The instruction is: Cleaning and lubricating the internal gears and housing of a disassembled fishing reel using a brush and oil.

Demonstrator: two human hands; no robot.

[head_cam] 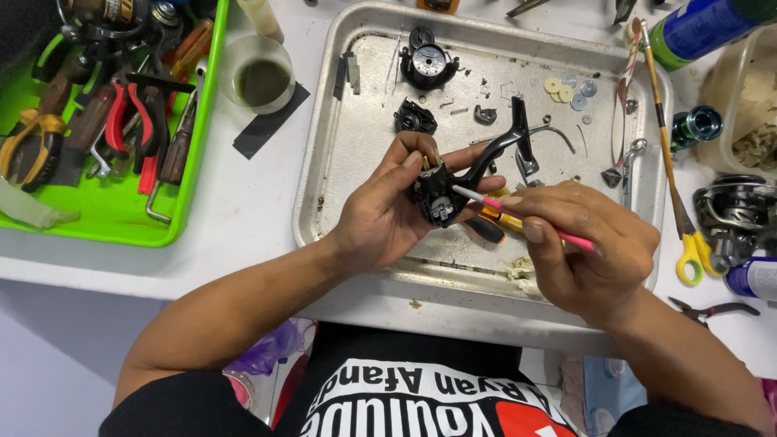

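A black fishing reel body [438, 194] with a long black crank handle [503, 139] is held above the near part of a metal tray [324, 202]; it is clasped in the left hand [388, 214], whose grip is closed about it, thumb on top and fingers curled beneath; a thin pink tool [518, 217] is pressed by its tip against the reel body and is pinched in the grip of the right hand [584, 247], together with a small orange-handled tool [498, 217] just below it. On the tray, small black reel parts [414, 118], a round black part with a pale face [429, 65] and several washers [566, 89] are spread out beyond the hands. The tray is set on a white counter [243, 202]; to its left a glass of dark liquid [261, 74] and a green tray of pliers and screwdrivers [105, 137] are seen; to the right, yellow-handled scissors [692, 243], a second reel [732, 214] and a blue and green can [704, 28] are laid.
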